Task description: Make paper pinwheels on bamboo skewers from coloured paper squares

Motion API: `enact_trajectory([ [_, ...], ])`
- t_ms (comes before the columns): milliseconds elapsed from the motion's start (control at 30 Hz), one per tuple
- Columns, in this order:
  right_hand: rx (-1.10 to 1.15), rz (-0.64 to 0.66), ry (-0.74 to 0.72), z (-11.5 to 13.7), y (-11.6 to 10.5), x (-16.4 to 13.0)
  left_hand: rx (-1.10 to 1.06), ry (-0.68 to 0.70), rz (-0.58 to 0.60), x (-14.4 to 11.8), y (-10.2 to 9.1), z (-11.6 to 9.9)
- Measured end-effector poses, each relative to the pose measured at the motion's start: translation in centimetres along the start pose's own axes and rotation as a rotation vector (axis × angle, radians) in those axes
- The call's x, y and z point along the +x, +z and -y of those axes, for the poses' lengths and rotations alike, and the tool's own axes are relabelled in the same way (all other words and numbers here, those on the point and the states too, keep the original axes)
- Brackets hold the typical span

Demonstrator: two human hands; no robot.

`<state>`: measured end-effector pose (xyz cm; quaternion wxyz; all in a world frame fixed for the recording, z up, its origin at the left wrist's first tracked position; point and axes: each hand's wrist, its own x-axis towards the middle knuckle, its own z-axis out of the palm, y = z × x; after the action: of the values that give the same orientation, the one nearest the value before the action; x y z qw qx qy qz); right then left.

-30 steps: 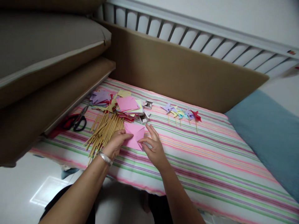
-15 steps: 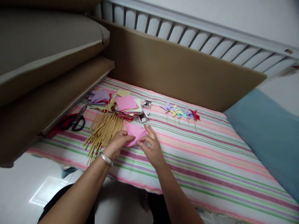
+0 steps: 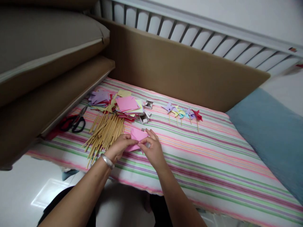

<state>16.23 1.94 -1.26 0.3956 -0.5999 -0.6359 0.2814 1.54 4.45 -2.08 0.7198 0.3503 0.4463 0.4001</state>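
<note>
Head view: left hand [image 3: 118, 147] and right hand [image 3: 152, 148] both pinch one pink paper [image 3: 136, 136] on striped sheet [image 3: 213, 157]. Beside: one stick pile [image 3: 104, 132], one scissors [image 3: 73, 121], about five pinwheels [image 3: 182, 113].

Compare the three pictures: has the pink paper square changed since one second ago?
Yes. The pink paper was flat and spread wide beside the bamboo sticks; now both hands, left hand and right hand, have gathered its corners inward.

Both our forearms reach forward, converging. Left hand [image 3: 118, 147] curled, bangle at wrist; right hand [image 3: 152, 149] fingertips pinched, meeting the left's.
</note>
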Motion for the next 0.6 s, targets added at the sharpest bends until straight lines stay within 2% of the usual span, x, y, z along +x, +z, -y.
enact_trajectory([
  [167, -0.017, -0.023, -0.014, -0.2, 0.0, 0.1, 0.004, -0.025, 0.056, -0.1, 0.0, -0.1],
  [400, -0.123, -0.006, -0.022, -0.1, 0.2, 0.0, 0.081, -0.013, -0.005, 0.5, -0.3, 0.5],
  [500, -0.079, -0.026, -0.005, 0.0, -0.7, 0.2, 0.136, -0.023, -0.019, 0.5, -0.3, 0.4],
  [600, 0.058, -0.026, 0.063, 0.0, -2.1, 0.5, 0.209, -0.051, 0.029, 0.1, -0.3, 0.2],
])
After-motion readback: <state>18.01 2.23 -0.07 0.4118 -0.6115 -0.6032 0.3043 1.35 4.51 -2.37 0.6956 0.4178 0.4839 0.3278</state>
